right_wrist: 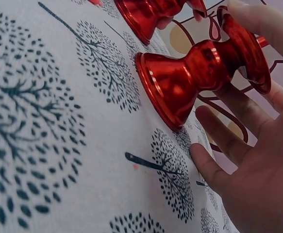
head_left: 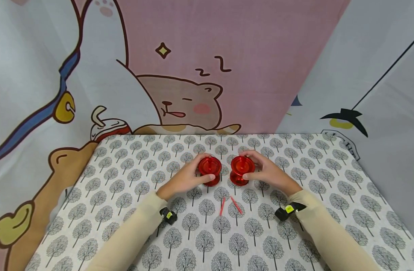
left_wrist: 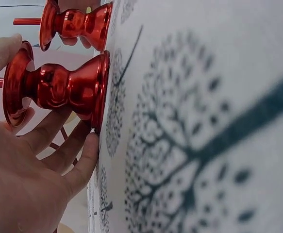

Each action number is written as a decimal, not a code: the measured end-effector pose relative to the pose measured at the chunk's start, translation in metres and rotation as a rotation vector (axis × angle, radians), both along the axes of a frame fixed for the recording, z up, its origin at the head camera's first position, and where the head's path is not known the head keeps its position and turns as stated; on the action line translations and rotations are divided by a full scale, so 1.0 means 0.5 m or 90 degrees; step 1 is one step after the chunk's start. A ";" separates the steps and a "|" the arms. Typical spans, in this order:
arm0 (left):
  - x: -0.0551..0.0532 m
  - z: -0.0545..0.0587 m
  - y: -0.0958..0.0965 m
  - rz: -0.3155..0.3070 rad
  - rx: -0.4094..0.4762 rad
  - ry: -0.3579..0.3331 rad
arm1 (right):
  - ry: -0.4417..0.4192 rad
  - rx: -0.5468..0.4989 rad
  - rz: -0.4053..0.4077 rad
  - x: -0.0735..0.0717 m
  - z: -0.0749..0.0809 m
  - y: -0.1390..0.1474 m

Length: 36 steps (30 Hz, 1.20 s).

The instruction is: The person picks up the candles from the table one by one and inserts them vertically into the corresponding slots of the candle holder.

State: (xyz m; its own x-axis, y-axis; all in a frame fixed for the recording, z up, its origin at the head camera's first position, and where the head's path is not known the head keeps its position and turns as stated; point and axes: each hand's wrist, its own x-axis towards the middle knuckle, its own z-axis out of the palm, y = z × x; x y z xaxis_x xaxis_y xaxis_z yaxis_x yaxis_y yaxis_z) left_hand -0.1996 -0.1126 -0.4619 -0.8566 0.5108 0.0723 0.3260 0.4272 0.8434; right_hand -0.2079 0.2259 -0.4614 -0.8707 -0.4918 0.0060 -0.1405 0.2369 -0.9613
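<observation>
Two shiny red metal candle holders stand side by side on the table, each with a flared base, a narrow waist and a wide dish on top. My left hand (head_left: 190, 175) holds the left candle holder (left_wrist: 54, 87), thumb at the dish rim and fingers curving behind the body. On the other side, my right hand (head_left: 266, 171) grips the right candle holder (right_wrist: 204, 70) in the same way by its dish. A short red rod (left_wrist: 27, 22) sticks up from the middle of the right holder's dish. Both bases are right at the cloth.
Two thin red sticks, a left one (head_left: 222, 206) and a right one (head_left: 236, 205), lie on the cloth nearer to me than the holders. A white tablecloth (head_left: 125, 233) with grey trees covers the table. Behind it hangs a cartoon-printed curtain (head_left: 261, 56).
</observation>
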 end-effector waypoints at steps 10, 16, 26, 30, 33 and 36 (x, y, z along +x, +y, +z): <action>0.011 0.007 0.011 0.003 0.006 -0.038 | 0.011 0.000 0.018 0.006 0.001 0.019; 0.010 0.006 0.011 0.013 -0.001 -0.044 | 0.017 0.001 0.025 0.011 0.002 0.024; 0.007 0.006 0.010 0.011 0.013 -0.048 | 0.019 0.038 -0.010 0.033 0.015 0.043; 0.008 0.008 0.009 0.015 0.010 -0.044 | 0.029 0.077 -0.021 0.046 0.017 0.058; 0.009 0.008 0.008 0.017 0.006 -0.044 | 0.020 0.078 -0.013 0.060 0.016 0.071; 0.009 0.008 0.007 0.017 0.005 -0.047 | -0.001 0.078 -0.007 0.076 0.013 0.084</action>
State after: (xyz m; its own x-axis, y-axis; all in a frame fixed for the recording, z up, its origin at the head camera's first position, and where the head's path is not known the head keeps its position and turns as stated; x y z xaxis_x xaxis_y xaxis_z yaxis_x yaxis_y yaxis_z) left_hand -0.1953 -0.1089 -0.4579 -0.8734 0.4868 0.0128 0.2514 0.4283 0.8680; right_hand -0.1700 0.2678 -0.4548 -0.8761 -0.4789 -0.0553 -0.1352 0.3542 -0.9254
